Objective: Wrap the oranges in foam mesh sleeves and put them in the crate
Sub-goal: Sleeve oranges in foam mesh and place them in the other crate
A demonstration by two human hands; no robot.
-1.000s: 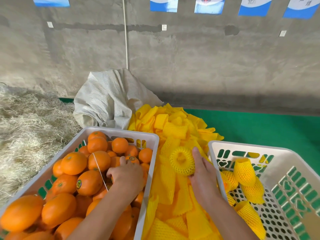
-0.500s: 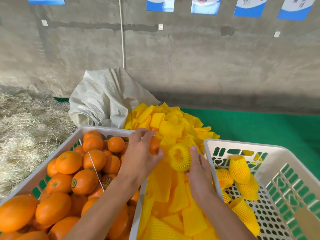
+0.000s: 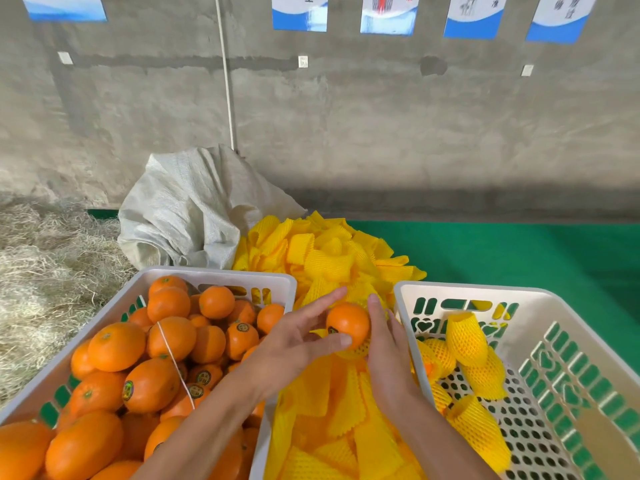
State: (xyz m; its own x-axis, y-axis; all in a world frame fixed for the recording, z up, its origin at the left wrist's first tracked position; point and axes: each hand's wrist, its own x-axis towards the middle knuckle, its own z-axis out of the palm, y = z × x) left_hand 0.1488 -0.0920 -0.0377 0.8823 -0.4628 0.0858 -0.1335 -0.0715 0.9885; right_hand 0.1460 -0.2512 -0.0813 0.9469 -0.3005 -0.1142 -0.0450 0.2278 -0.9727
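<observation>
Holding one shiny stickered orange point(image 3: 348, 325) with my left hand point(image 3: 294, 344), my right hand point(image 3: 388, 348) grips one yellow sleeve point(image 3: 358, 349) beneath it.

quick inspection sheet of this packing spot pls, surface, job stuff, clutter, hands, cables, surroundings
surface: green mat on the floor, crates standing on it.
job's things: left crate heaped with bare oranges; right crate holds a few sleeved oranges; loose pile of yellow foam sleeves between the crates; one orange held over the pile, seated in a foam sleeve.
clutter: crumpled white woven sack behind the left crate.
grip: left hand holds the orange with thumb and fingers; right hand cups the sleeve from the right.
cables: thin white line down the wall.
surroundings: bare concrete wall with posters; straw at left.
</observation>
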